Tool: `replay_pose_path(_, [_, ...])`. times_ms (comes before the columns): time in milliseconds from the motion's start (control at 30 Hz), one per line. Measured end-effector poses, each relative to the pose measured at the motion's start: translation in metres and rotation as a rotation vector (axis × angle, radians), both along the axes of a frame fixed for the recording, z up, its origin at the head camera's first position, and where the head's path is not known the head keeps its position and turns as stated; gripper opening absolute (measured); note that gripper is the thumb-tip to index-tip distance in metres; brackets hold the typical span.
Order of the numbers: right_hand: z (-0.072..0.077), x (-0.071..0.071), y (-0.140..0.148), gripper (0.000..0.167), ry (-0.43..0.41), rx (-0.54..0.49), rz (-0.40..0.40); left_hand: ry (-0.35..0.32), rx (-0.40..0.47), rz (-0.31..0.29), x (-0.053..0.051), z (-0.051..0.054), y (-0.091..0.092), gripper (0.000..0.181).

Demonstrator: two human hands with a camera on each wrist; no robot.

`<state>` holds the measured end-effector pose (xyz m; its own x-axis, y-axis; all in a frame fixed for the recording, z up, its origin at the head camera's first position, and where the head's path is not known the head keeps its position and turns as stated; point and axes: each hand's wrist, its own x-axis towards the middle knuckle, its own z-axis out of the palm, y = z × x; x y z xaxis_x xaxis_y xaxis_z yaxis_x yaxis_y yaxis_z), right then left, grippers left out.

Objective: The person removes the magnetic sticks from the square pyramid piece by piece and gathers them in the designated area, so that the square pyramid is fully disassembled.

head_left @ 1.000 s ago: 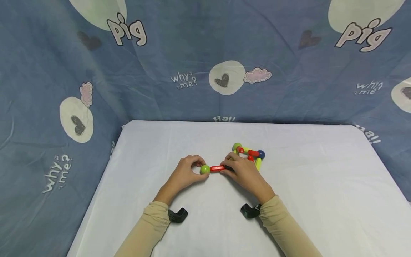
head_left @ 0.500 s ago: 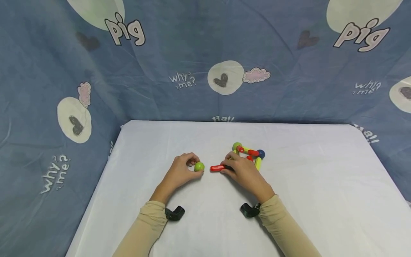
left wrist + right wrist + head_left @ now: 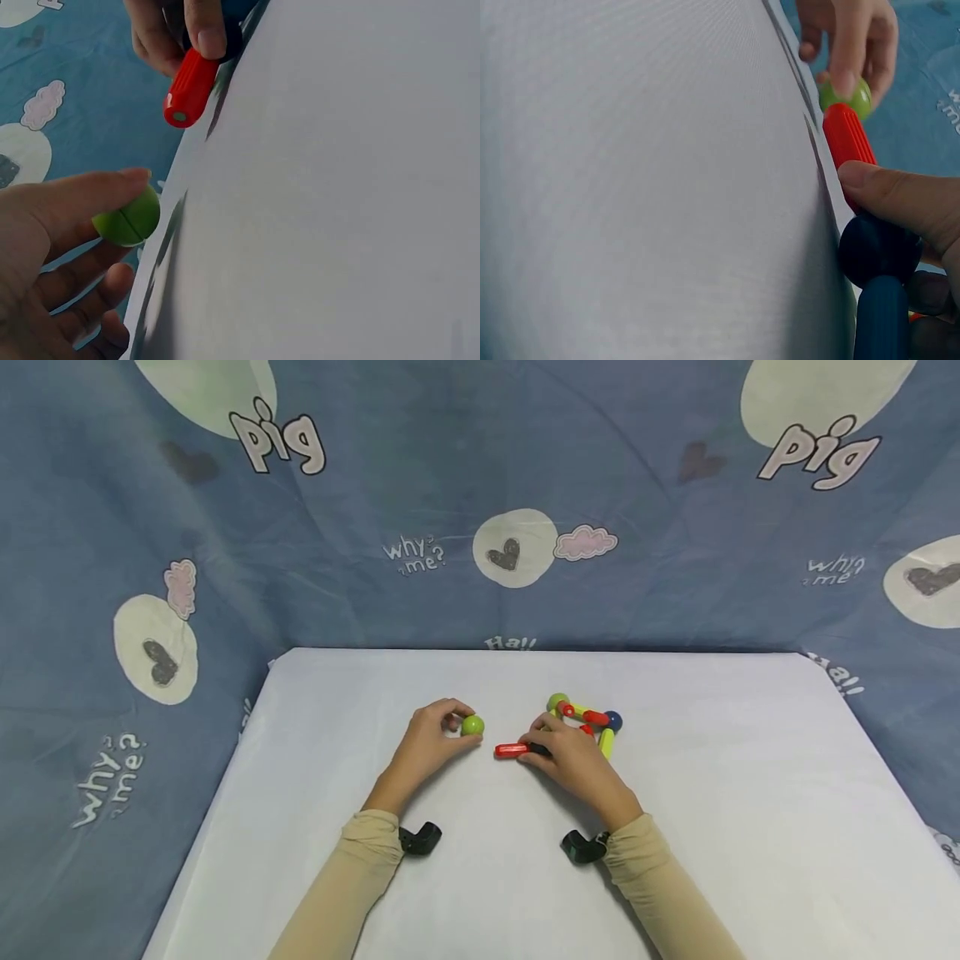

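My left hand pinches a lime-green ball between thumb and fingers, above the white table. In the left wrist view a dark seam crosses this ball. A ribbed red rod is pinched by my right hand, its free end pointing left towards the ball but apart from it. In the right wrist view the rod's other end meets a dark blue ball, from which a blue rod extends. My right hand hides part of this joint in the head view.
Just beyond my right hand lies a joined frame of balls and rods: a green ball, a blue ball, a yellow rod and a red rod. Blue printed cloth hangs behind the white table.
My left hand has drawn the green ball off the red rod's end, first leftward, then farther from me. The right hand stays nearly still with the rod. The head view has shifted slightly.
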<state>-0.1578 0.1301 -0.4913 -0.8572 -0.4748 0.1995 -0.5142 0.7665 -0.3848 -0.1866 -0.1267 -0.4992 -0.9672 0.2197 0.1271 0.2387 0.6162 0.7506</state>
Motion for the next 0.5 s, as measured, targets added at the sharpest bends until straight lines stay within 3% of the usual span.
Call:
replay_pose_path(200, [0.002, -0.002, 0.0, 0.023, 0.0, 0.022, -0.01, -0.009, 0.023, 0.027, -0.032, 0.002, 0.017, 0.037])
replay_pose_path(500, [-0.001, -0.002, 0.0, 0.022, 0.029, 0.019, -0.006, 0.001, 0.077, 0.07, -0.059, -0.01, 0.028, 0.037])
